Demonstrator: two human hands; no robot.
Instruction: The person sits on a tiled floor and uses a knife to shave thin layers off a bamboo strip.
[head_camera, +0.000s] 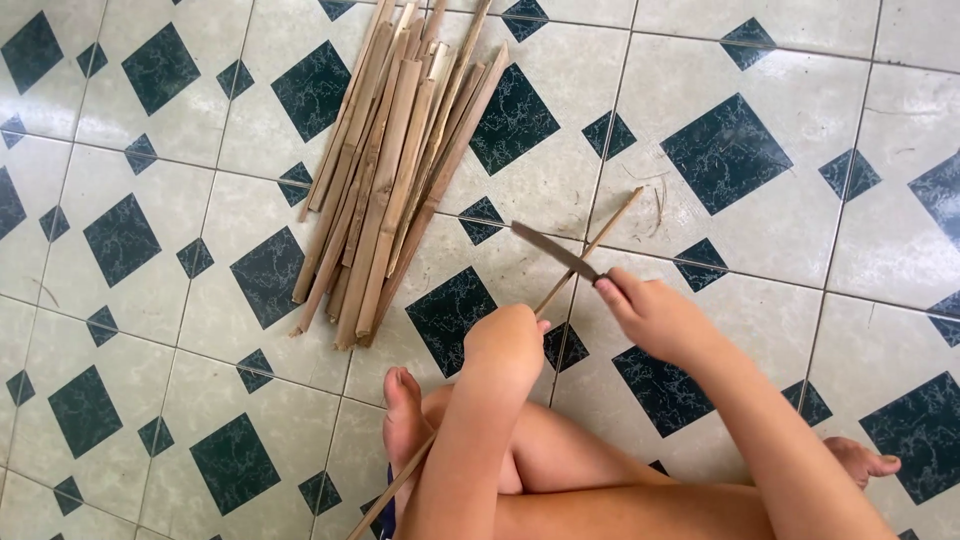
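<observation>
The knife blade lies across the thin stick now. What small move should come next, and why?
Probably push the knife forward along the thin stick, away from the body. The right hand holds the blade across the stick, the left hand grips the stick lower down, and the far end is free.

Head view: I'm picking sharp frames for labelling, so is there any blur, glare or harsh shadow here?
Head view: light is soft and even, with no glare on the tiled floor; shadows are faint; the bundle of bamboo strips is sharp; the right hand and knife blade look slightly soft, the left hand less so.
</observation>
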